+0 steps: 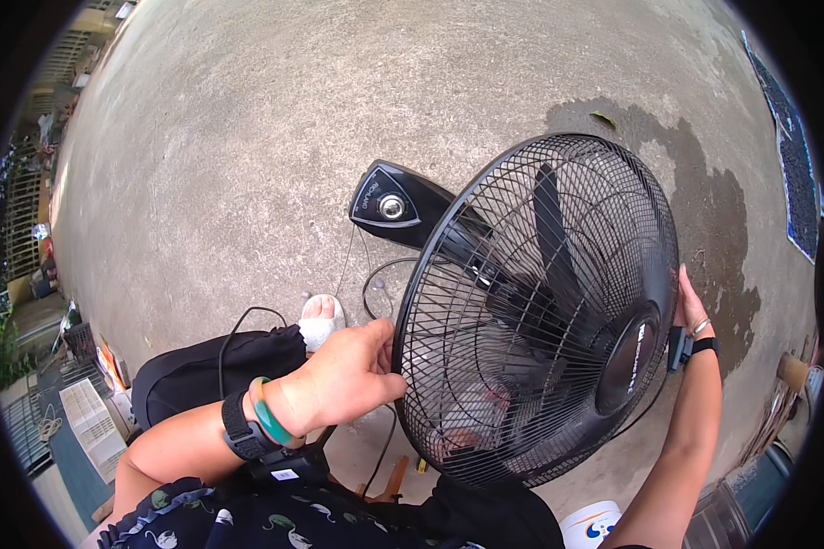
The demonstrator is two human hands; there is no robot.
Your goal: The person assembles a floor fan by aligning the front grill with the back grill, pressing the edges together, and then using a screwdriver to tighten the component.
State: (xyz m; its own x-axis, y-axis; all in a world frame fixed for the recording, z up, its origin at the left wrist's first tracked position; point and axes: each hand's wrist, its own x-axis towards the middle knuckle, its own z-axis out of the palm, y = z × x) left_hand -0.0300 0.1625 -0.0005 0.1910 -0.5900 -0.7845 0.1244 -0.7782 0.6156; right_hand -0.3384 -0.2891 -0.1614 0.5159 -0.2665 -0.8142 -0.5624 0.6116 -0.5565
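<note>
A black fan [540,265], its round wire grille tilted up toward me, fills the middle and right; dark blades show through the wires. Its black control box [384,188] with a silver knob sticks out at the upper left of the grille. My left hand [352,375] is closed on the near left rim of the grille, fingertips partly hidden behind it. My right hand [692,307] grips the fan at its far right edge, mostly behind the cage. Dark cords [247,320] loop below and beside the fan.
Concrete ground [229,137] has a dark wet patch [714,229] and a green leaf [602,119]. My white-sandalled foot [320,325] and dark-clad leg [192,384] are lower left. A white tub [588,520] stands low right, a dark mat [778,146] far right, assorted items along the left.
</note>
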